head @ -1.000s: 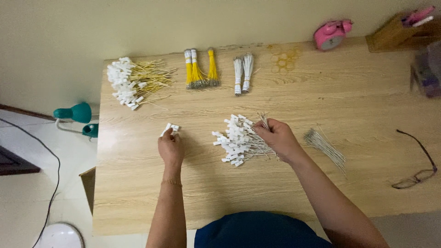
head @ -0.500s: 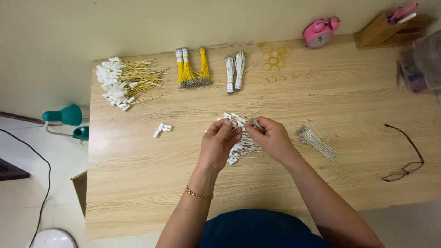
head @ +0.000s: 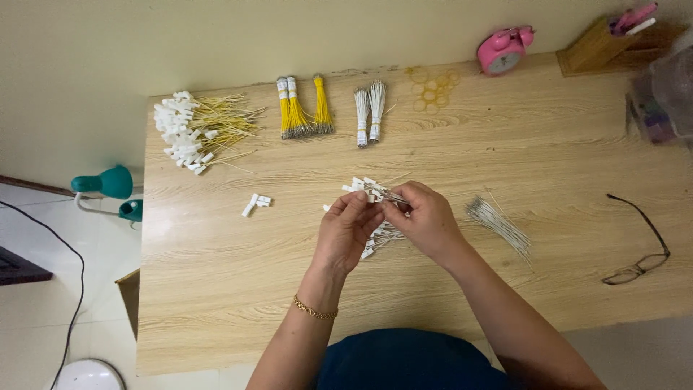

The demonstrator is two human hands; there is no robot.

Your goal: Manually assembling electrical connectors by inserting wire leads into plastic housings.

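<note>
We had both hands meeting mid-table: our left hand (head: 346, 231) and right hand (head: 426, 220) were fingertip to fingertip, pinching a thin white wire with a white connector (head: 375, 191) just above the pile of white-tipped wires (head: 379, 235) under our knuckles. Right of that lay a loose bunch of bare grey wires (head: 498, 220), with eyeglasses (head: 639, 242) further right. Two spare white connectors (head: 254, 204) sat to the left. Way back: yellow wire bundles (head: 302, 108), white wire bundles (head: 368, 112), a pink alarm clock (head: 502, 49).

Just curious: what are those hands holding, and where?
Both hands, left and right, pinch one thin white-tipped grey wire near its connector end, above the pile.
</note>
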